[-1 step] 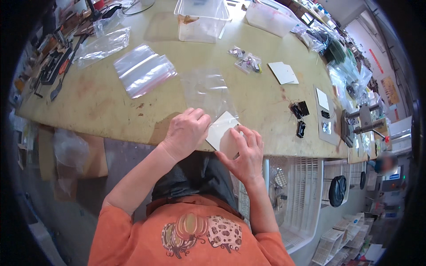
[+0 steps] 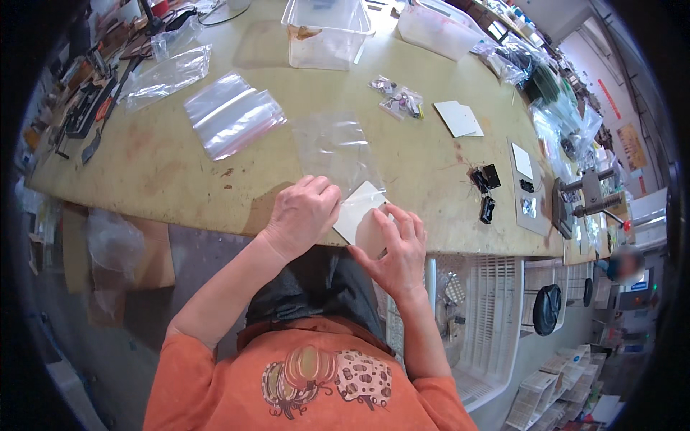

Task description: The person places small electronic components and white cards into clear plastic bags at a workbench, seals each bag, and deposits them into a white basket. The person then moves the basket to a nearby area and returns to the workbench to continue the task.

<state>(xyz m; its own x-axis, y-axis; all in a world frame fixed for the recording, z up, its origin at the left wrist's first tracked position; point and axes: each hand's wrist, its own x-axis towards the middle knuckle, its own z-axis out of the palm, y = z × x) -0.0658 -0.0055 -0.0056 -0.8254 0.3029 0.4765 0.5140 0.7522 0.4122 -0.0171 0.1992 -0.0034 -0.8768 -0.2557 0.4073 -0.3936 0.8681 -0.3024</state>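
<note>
A clear plastic bag (image 2: 332,147) lies flat on the table with its near end toward me. At that end my left hand (image 2: 307,214) is closed in a pinch on the bag's edge, its fingertips partly hidden. A white square board (image 2: 354,213) is tilted at the table's front edge, its far corner at the bag's mouth. My right hand (image 2: 394,244) grips this board by its right side, thumb below and fingers along the edge. Part of the board is covered by that hand.
A stack of clear bags (image 2: 233,115) lies to the left. Small bagged parts (image 2: 402,102), white boards (image 2: 458,118) and black battery holders (image 2: 486,190) lie to the right. Plastic bins (image 2: 327,39) stand at the back. A metal press (image 2: 589,197) is at the far right, white crates (image 2: 489,316) below.
</note>
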